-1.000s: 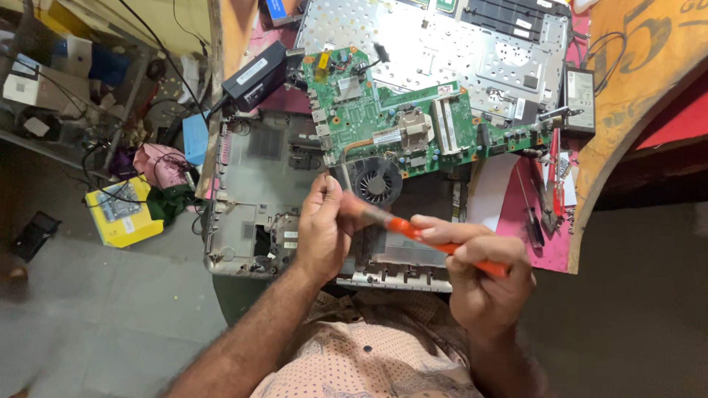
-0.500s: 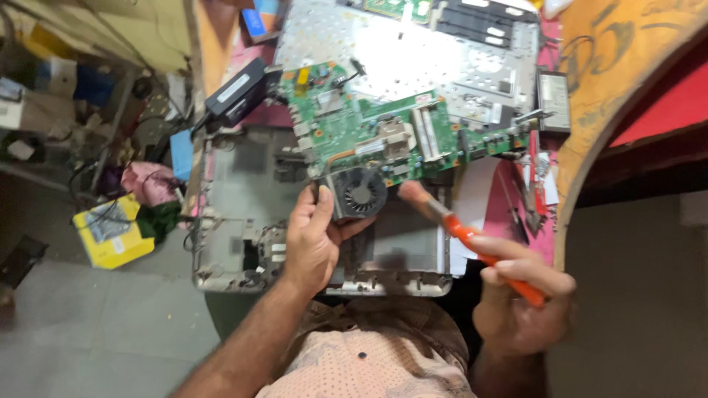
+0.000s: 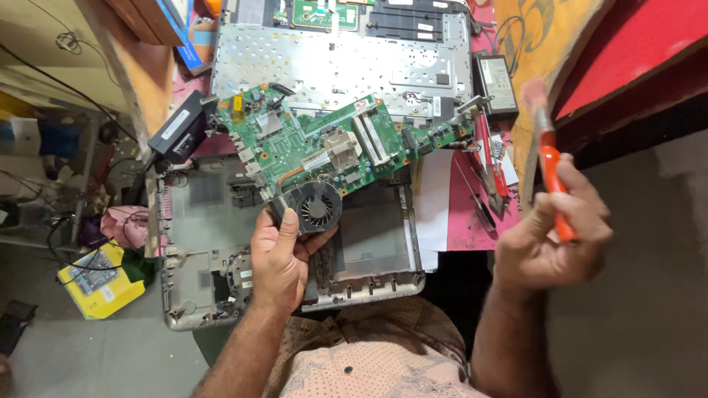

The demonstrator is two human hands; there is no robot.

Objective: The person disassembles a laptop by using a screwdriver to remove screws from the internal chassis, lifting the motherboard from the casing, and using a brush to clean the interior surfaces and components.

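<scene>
A pink-topped bench [image 3: 464, 221] is carrying a grey laptop shell [image 3: 199, 243], metal keyboard tray [image 3: 332, 66], screwdrivers [image 3: 490, 158] and white paper [image 3: 435, 199]

Pale pink dotted shirt [image 3: 354, 361], bare forearms

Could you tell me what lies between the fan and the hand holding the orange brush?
In the head view, bare laptop base, white paper and pink mat separate fan from right hand.

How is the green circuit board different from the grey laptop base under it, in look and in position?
The green circuit board is crowded with parts and carries a round black fan; the grey laptop base is a mostly hollow shell. The left hand grips the board at the fan, while the base only lies beneath. The board sits slanted; the base lies square. Both are laptop parts.
</scene>
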